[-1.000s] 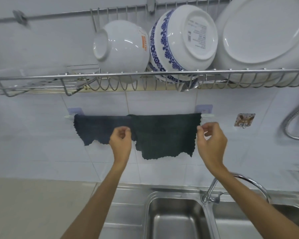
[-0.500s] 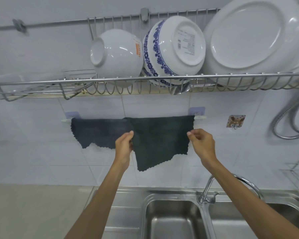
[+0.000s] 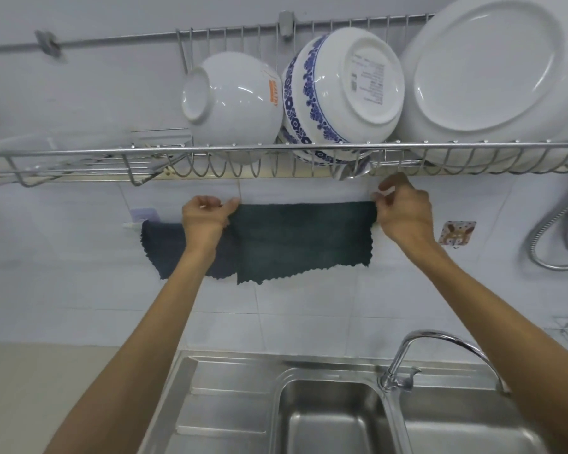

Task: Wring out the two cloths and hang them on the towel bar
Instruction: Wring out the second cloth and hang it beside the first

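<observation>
Tiled wall [image 3: 309,309], left hand [image 3: 204,217], right hand [image 3: 404,214] pinching green cloth [image 3: 302,237]

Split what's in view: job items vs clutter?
Job:
- green cloth, top corners pinched by left hand and right hand
- blue cloth, hanging
- towel bar, mostly hidden by the cloths

Clutter:
- dish rack
- white bowl
- patterned bowl
- plate
- sink
- tap
- wall hook
- hose

A white bowl [image 3: 233,103], a blue-patterned bowl [image 3: 341,93] and a white plate [image 3: 492,73] rest in a wire rack [image 3: 79,154] above a steel sink [image 3: 335,421] and tap [image 3: 440,348].
</observation>
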